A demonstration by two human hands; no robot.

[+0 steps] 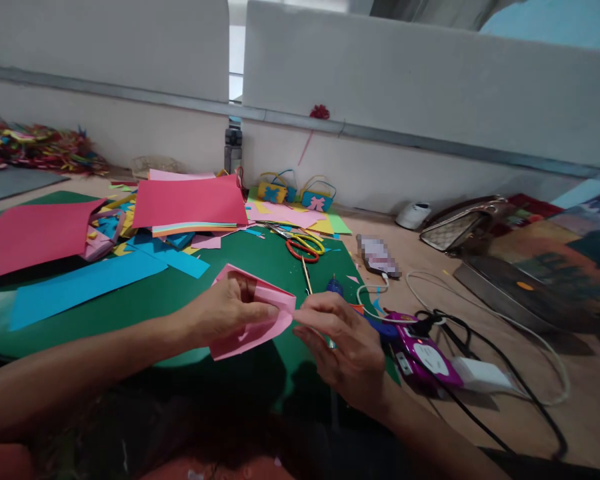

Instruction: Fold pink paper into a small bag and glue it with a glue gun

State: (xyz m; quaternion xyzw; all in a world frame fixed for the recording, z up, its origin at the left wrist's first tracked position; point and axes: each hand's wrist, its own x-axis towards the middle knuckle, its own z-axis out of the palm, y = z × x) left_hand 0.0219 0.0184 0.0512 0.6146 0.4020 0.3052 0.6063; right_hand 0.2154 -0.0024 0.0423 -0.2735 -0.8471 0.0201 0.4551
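A folded pink paper piece point(250, 337), shaped like a small open pouch, is held above the green cutting mat point(180, 293). My left hand point(227, 308) is closed on it, thumb and fingertips inside the fold. At its right edge, my right hand point(347, 347) pinches the paper between thumb and fingers. A blue tool point(334, 285) with a pointed tip, apparently a glue gun, lies partly hidden behind my right hand. Just beyond the paper are scissors point(305, 248) with red and yellow handles.
Blue paper strips point(90, 283), a red sheet point(35, 233) and a stack of coloured sheets point(190, 203) lie left and behind. Small paper baskets point(317, 200) stand at the back. To the right are a phone point(377, 255), a purple power strip point(423, 353), loose cables and bags point(465, 223).
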